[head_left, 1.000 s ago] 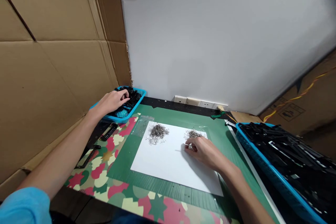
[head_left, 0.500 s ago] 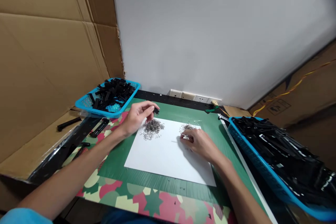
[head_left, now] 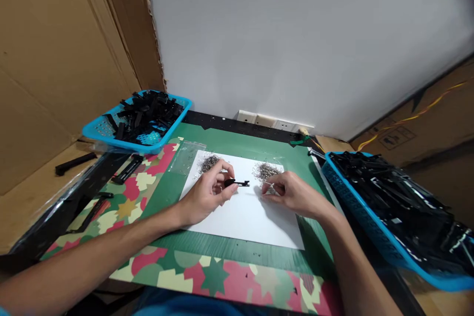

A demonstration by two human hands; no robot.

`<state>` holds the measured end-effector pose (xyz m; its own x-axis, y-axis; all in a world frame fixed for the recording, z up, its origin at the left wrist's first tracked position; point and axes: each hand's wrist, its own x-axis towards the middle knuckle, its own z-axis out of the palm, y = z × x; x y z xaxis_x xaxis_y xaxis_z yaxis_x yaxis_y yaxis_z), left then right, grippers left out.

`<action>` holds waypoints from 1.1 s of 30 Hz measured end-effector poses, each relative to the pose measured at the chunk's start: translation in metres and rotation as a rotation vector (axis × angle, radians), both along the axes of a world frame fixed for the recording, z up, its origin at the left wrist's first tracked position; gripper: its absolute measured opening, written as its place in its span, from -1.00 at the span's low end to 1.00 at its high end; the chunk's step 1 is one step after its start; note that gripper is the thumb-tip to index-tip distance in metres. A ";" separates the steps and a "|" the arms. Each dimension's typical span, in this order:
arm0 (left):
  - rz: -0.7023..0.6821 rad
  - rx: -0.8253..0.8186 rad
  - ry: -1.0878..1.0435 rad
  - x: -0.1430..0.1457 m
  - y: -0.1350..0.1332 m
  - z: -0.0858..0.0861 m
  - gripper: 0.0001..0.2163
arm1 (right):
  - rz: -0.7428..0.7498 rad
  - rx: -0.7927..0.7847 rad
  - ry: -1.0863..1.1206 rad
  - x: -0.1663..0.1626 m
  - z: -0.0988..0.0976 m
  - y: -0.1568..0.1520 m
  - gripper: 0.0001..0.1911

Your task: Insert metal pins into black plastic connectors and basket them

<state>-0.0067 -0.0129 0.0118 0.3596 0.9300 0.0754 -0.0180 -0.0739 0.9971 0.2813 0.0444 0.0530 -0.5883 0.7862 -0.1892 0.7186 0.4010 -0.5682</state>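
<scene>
My left hand (head_left: 207, 195) pinches a small black plastic part (head_left: 237, 183) over the white sheet (head_left: 244, 217), its tip pointing right. My right hand (head_left: 292, 195) is closed in a pinch beside the right pile of tiny metal pieces (head_left: 264, 170), holding something too small to name. The two hands are a few centimetres apart above the sheet. A second pile of metal pieces (head_left: 209, 162) lies just behind my left hand.
A blue basket of black parts (head_left: 111, 136) stands at the back left. A larger blue basket of long black parts (head_left: 355, 197) fills the right side. Loose black parts (head_left: 128, 169) lie at the left of the green mat (head_left: 237, 143). Cardboard walls stand left.
My left hand has come from the back-left basket to the sheet with a black part in it. My right hand has stayed by the right pile, lifting slightly.
</scene>
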 end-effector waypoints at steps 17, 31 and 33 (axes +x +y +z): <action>0.051 0.129 0.167 0.003 0.000 0.008 -0.77 | 0.093 0.046 -0.008 -0.026 -0.001 -0.014 -0.85; 0.051 0.021 0.121 0.001 0.001 0.009 -0.74 | 0.094 0.036 0.021 -0.032 -0.006 -0.017 -0.85; 0.049 0.014 0.130 0.001 0.001 0.009 -0.74 | 0.091 0.034 0.017 -0.035 -0.006 -0.018 -0.87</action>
